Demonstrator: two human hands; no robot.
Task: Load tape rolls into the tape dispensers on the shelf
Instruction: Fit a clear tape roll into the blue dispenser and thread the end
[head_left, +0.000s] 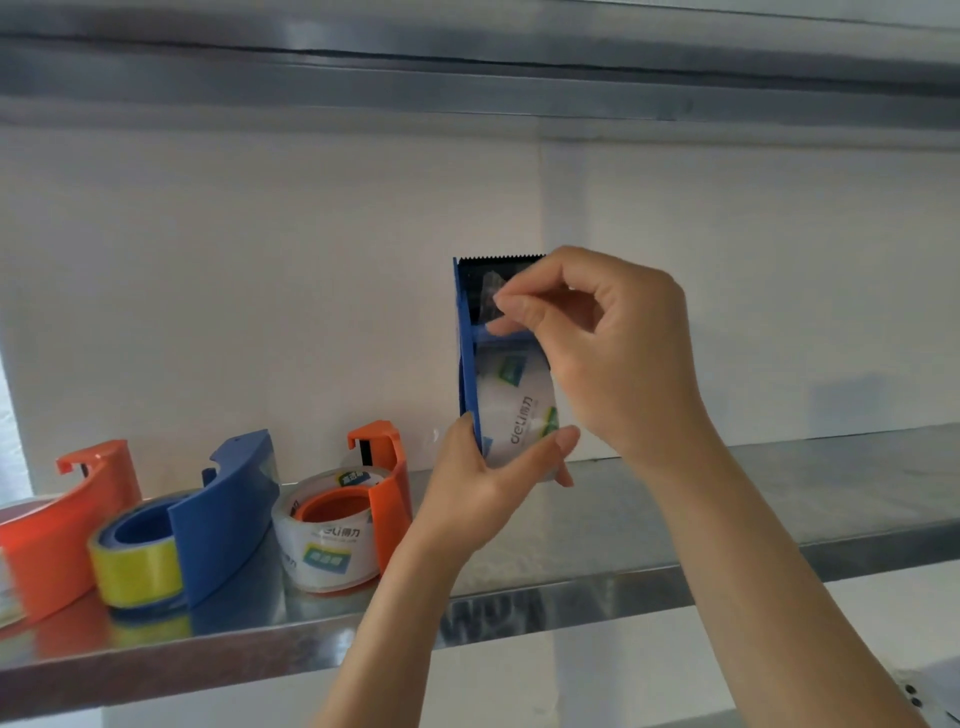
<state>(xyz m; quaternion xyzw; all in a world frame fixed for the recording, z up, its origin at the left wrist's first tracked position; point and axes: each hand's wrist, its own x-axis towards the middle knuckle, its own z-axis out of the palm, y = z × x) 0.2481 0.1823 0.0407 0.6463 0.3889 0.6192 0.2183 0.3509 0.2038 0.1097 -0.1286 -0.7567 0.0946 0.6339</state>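
My left hand (485, 480) grips the bottom of a blue tape dispenser (467, 364), held upright above the metal shelf (675, 519). A clear printed tape roll (519, 410) sits inside it. My right hand (613, 353) pinches the loose end of the clear tape (493, 296) just below the serrated black cutter (498, 260) at the dispenser's top. Three more dispensers lie on the shelf to the left: an orange one (387, 499) with a clear roll (327, 540), a blue one (223, 514) with a yellow roll (137, 566), and an orange one (62, 525) at the far left.
A white wall (260, 286) stands behind the shelf. Another metal shelf (467, 62) runs overhead. To the right of my hands the shelf surface is bare metal. A white object (930, 686) shows at the bottom right corner.
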